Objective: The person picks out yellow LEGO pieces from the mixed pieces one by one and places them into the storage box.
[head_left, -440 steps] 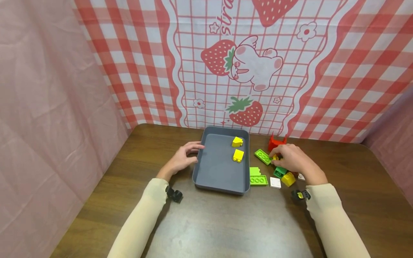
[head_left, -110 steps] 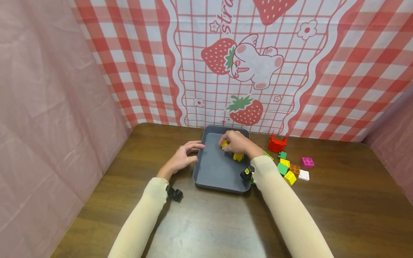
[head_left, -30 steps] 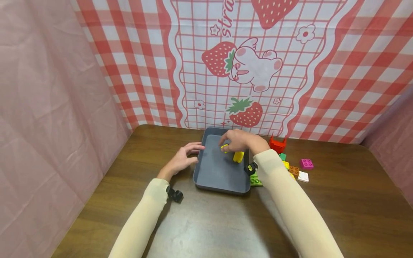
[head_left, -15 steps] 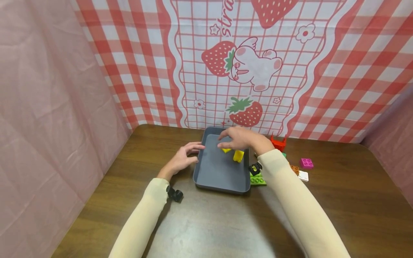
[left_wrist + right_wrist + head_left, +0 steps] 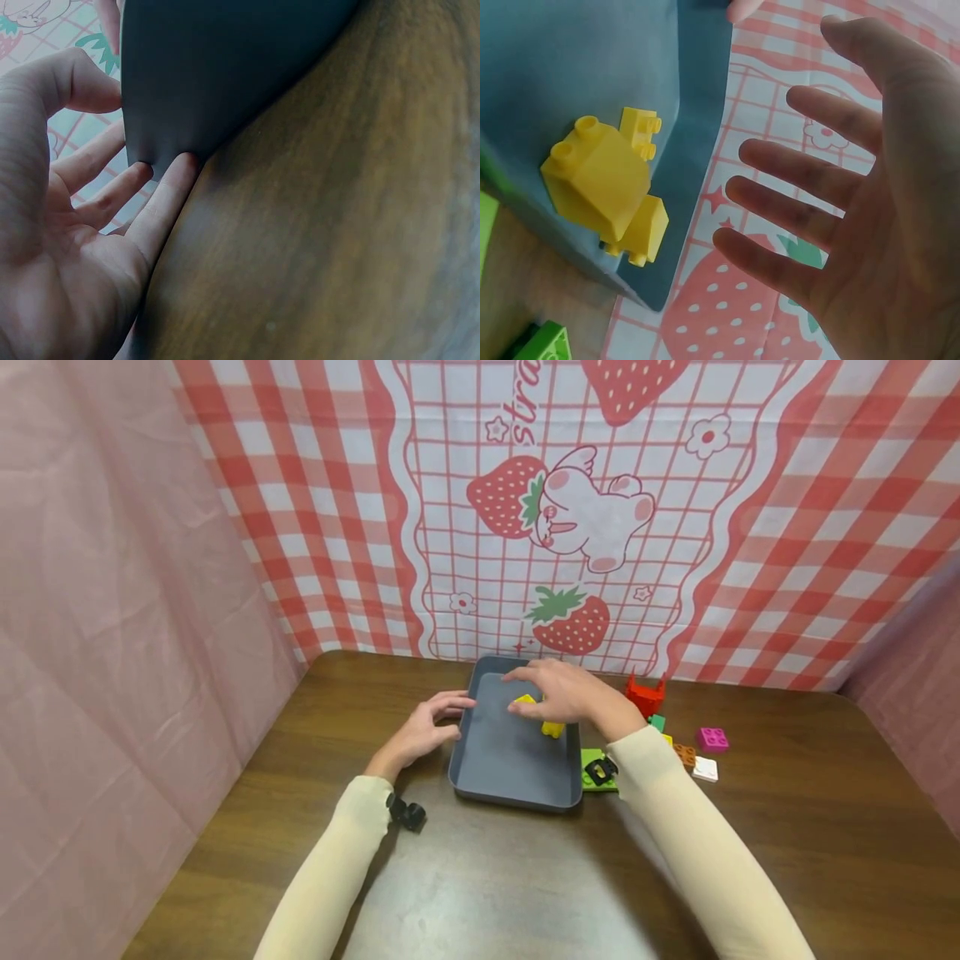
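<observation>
My left hand (image 5: pixel 420 731) rests with relaxed fingers at the left wall of a dark grey tray (image 5: pixel 510 781). In the left wrist view, its fingertips (image 5: pixel 180 165) touch the tray's outer side and the thumb lies at the rim. My right hand (image 5: pixel 566 692) hovers over the tray's far right part, fingers spread and holding nothing. Under it in the tray are three yellow toy bricks, best seen in the right wrist view: a large slope brick (image 5: pixel 596 180), a small studded brick (image 5: pixel 637 131) and another slope brick (image 5: pixel 646 232). The hand partly covers them in the head view.
Right of the tray on the wooden table lie light green flat bricks (image 5: pixel 597 777), a red piece with upright posts (image 5: pixel 645 695), a green brick (image 5: pixel 657 722), a brown brick (image 5: pixel 685 755), a magenta brick (image 5: pixel 713 740) and a white tile (image 5: pixel 705 768). My right sleeve hides part of this pile.
Since the oldest frame, my right hand has moved from the pile to the tray, where a third yellow brick now lies. Within the last second its fingers have spread off that brick. My left hand stays put.
</observation>
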Demonstrator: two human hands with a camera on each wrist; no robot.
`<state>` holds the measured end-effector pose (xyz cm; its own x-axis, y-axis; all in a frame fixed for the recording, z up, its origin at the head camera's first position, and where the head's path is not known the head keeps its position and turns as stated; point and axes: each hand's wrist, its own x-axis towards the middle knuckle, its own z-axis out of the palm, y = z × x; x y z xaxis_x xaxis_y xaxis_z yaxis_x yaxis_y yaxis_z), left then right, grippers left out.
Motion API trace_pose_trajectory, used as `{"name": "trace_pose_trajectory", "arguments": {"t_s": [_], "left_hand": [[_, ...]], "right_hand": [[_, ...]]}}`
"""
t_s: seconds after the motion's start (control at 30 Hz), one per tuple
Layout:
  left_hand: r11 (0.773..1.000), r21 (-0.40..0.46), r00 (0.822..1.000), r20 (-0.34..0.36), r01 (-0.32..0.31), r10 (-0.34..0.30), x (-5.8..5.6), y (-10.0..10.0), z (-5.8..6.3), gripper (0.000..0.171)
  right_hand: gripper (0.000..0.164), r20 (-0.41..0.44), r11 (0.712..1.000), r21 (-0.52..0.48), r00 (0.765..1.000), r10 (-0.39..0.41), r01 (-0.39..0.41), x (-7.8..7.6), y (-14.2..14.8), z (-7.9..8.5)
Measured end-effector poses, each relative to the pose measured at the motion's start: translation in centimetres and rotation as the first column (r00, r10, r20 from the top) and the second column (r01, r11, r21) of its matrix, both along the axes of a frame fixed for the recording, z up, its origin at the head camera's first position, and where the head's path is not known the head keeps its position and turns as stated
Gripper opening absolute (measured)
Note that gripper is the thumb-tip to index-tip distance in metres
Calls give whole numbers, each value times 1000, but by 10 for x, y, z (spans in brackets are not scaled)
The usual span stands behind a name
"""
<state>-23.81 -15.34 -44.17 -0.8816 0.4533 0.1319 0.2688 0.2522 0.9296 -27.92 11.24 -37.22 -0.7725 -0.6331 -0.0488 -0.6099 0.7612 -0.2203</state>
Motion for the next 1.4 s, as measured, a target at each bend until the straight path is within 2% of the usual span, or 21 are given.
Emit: {"name": "trace_pose_trajectory", "arguments": {"t_s": [0.47,0.53,0.73,0.83,1.1,1.4], "left_hand": [[1000,8,1000,-7,2,-2,-1,0,-1,51],[1000,12,1000,-6,4,-4,-3,0,-4,51],[1000,25,1000,-15,-10,11,-16,-1,-27,52],[1000,15,999,-20,-25,25,-19,-2,-33,52],[999,-22,999,-15,-44,44,-18,-4,-35,51],[999,-4,999,-16,-36,36,-19,-4,-36,51]], "right_hand": [[46,-54,999,-32,998,-34,32,18,13,-9],[45,-59,999,-35,997,-40,38,22,15,-11],[44,-116,999,-40,993,-23,19,31,21,-17],[43,-141,999,-48,990,-17,10,34,24,-20],[37,-177,999,-47,984,-17,9,40,34,-23],[44,-183,997,-74,982,-43,29,45,51,-28]]}}
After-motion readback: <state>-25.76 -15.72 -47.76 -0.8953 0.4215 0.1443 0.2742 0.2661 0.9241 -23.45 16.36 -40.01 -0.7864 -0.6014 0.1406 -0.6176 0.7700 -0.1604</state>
